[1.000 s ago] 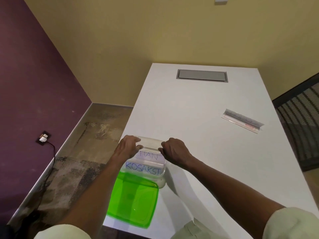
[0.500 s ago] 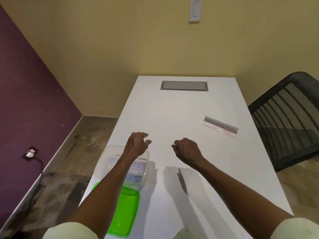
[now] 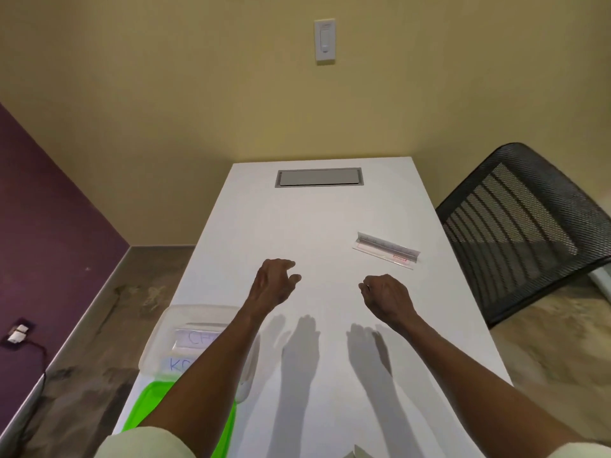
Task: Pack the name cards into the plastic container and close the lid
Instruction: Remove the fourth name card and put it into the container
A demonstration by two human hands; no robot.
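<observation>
I see the container point(image 3: 172, 322) at the bench's point(image 3: 317, 226) near-left edge, lid point(image 3: 145, 408) before it, cards point(image 3: 195, 338) inside, card holder point(image 3: 386, 250) far right.

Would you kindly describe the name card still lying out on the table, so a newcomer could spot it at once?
Start at the white table and look to its right side, near the black mesh chair. Beyond the right hand lies a long clear name card. It lies alone on the bare tabletop with a small red label at one end; the other cards sit in the container.

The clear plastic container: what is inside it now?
Inside the clear plastic container lie name cards with blue letters. The left forearm covers their right part, so the full names cannot be read.
</observation>
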